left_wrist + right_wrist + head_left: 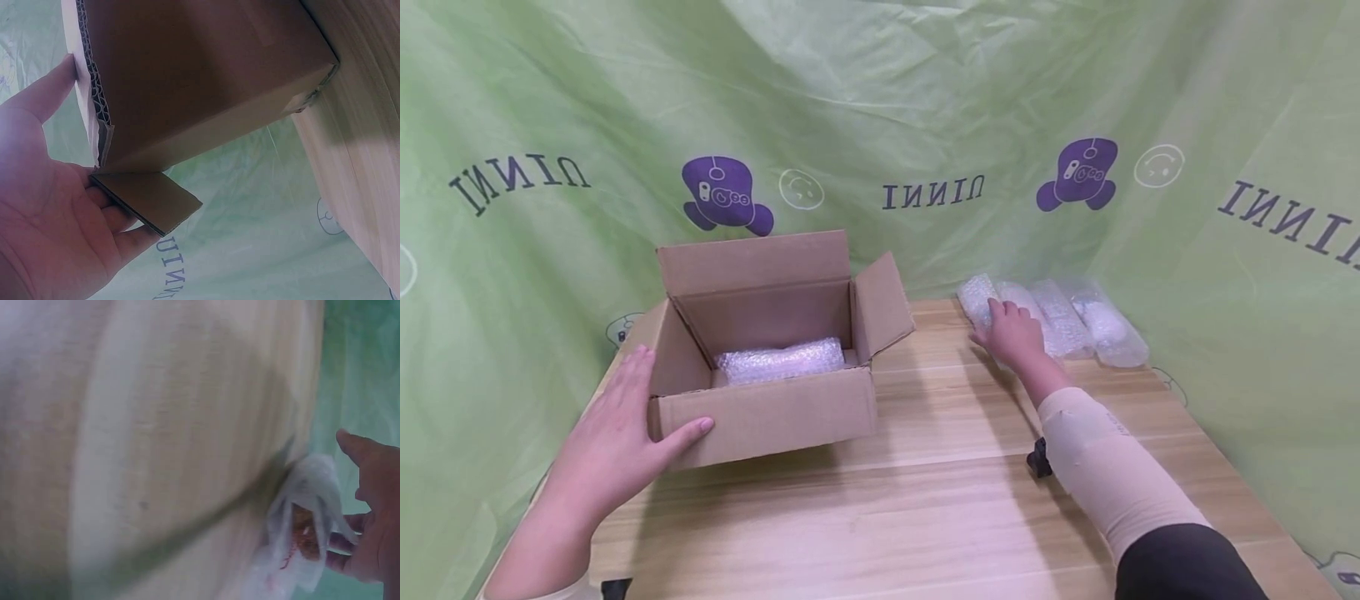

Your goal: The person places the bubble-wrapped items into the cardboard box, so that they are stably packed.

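Observation:
An open cardboard box (pixel 767 421) stands on the left of the table, and a bubble-wrapped package (pixel 782 361) lies inside it. My left hand (pixel 606 433) rests at the box's near left corner, thumb on the front flap, fingers along the left side flap (pixel 147 197). At the back right, my right hand (pixel 1015 336) reaches over the leftmost bubble-wrapped package (pixel 977 297) in a row of several. In the right wrist view the thumb stands apart from a translucent wrapped package (pixel 306 531) with something brownish inside; the fingers are beside it, contact unclear.
Further wrapped packages (pixel 1060 321) lie side by side toward the table's back right edge. A black clip-like piece (pixel 1039 459) shows by the right forearm. Green printed cloth (pixel 925 108) hangs behind and around the wooden table (pixel 887 517).

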`<state>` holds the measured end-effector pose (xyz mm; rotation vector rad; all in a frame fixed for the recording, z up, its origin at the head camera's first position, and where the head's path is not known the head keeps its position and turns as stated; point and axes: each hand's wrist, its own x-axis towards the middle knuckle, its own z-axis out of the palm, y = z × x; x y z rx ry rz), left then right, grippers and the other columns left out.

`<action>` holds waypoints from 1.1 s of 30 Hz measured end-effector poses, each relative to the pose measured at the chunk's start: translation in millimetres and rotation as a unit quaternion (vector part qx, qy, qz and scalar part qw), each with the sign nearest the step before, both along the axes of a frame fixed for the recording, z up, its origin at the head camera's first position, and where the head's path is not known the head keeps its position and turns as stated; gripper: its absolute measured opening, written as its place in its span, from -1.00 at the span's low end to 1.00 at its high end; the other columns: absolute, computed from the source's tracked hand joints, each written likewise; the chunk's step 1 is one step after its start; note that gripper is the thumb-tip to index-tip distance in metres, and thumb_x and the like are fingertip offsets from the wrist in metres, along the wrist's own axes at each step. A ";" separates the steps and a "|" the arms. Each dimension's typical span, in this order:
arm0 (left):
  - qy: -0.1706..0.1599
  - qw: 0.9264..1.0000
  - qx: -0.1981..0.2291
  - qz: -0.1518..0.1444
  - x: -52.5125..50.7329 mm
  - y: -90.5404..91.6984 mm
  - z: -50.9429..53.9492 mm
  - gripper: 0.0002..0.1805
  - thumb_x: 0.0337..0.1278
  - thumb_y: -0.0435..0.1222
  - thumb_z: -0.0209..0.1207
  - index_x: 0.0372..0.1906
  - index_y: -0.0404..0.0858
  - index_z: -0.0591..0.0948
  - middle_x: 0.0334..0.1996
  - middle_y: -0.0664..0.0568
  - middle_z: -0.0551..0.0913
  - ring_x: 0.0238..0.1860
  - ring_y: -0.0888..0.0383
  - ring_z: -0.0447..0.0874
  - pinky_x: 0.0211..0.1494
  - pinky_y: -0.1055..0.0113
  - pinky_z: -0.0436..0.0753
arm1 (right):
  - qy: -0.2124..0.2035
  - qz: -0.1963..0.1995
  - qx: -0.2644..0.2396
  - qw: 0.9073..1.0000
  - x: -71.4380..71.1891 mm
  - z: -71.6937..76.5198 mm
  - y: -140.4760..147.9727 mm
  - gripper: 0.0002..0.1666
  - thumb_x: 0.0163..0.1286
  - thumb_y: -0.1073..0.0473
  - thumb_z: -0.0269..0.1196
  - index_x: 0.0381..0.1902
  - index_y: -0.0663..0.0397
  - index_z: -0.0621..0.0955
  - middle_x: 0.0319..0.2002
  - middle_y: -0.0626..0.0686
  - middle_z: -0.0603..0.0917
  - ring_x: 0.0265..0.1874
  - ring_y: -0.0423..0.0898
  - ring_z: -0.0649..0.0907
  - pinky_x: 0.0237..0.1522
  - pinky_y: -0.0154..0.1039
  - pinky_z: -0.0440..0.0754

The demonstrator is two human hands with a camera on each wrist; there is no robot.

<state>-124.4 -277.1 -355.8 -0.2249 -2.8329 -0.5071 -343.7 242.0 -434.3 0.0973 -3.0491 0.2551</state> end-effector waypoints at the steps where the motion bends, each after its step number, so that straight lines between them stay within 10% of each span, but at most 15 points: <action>1: 0.000 1.000 0.000 0.000 0.0 -0.1 -0.4 0.25 0.11 0.26 0.21 0.57 -0.29 -0.25 0.57 -0.26 -0.20 0.57 -0.24 -0.26 0.59 -0.10 -0.22 | -0.002 -0.002 0.006 1.000 0.6 -2.5 0.2 0.00 0.34 -0.27 0.20 0.48 0.22 0.16 0.36 0.44 0.28 0.26 0.44 0.34 0.21 0.40 0.35; 16: 0.005 1.000 0.008 0.002 0.4 -0.6 -0.5 0.26 0.08 0.26 0.24 0.57 -0.28 -0.23 0.57 -0.27 -0.17 0.57 -0.21 -0.28 0.58 -0.14 -0.18 | 0.036 -0.015 0.036 0.999 -1.5 -28.6 6.7 -0.39 0.44 -0.09 -0.03 0.27 0.22 0.34 0.14 0.38 0.45 0.08 0.36 0.45 -0.01 0.30 0.48; 33: -0.005 1.000 0.002 0.003 0.3 1.6 2.0 0.26 0.08 0.28 0.22 0.57 -0.26 -0.25 0.58 -0.22 -0.21 0.57 -0.22 -0.26 0.58 -0.14 -0.18 | -0.011 0.004 -0.005 1.000 -3.7 -3.4 12.5 -0.29 0.41 -0.09 0.08 0.35 0.25 0.32 0.17 0.44 0.46 0.11 0.41 0.46 0.07 0.35 0.48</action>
